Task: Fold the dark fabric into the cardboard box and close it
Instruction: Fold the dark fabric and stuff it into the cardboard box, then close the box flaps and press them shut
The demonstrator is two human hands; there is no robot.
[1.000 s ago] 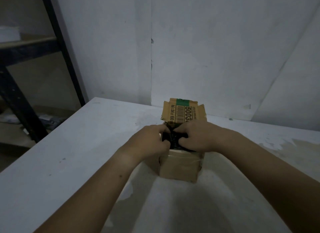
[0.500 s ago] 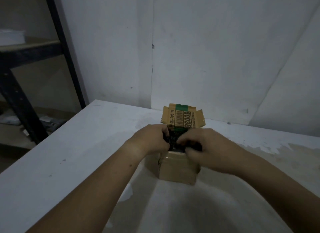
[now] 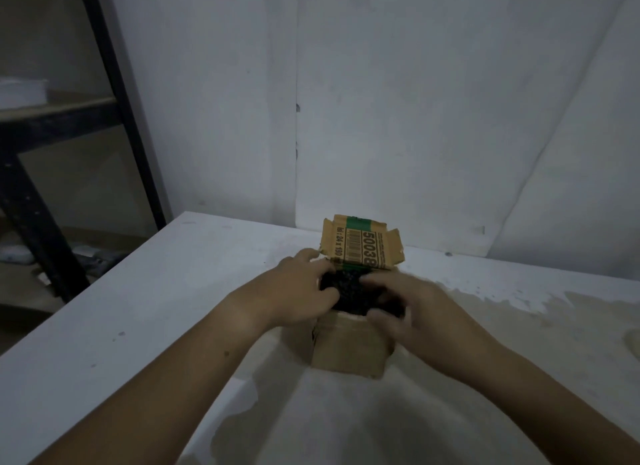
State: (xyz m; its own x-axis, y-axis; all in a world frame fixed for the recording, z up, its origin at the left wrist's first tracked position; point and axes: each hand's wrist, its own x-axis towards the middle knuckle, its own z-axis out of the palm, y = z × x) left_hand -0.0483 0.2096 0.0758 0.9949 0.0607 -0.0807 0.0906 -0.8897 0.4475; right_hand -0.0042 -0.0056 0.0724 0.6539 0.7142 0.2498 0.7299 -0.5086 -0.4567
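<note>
The right grip [image 3: 415, 309] is smeared by motion blur, so its fingertips are hard to tell apart, and both forearms run off the bottom edge. The two grips cover most of the dark fabric [image 3: 349, 288], and the inside of the cardboard box [image 3: 349, 350] cannot be seen beneath it. The shelf [image 3: 52, 125] at the left is dim and cut by the frame edge, and what lies on it is unclear.

The dark fabric sits bunched in the open top of the cardboard box, which stands on the white desk [image 3: 138, 309] near the wall [image 3: 415, 118]. The left grip [image 3: 298, 291] curls its fingers onto the fabric's left side. The right grip curls round the right and near edge, thumb toward the person, with fabric showing between thumb and fingers.

The rear flap [image 3: 363, 245] stands upright behind the grips. It carries a green stripe, a barcode, the large digits "50038" and smaller print reading "24 x 190". Finer lettering beside these is too small to read.
</note>
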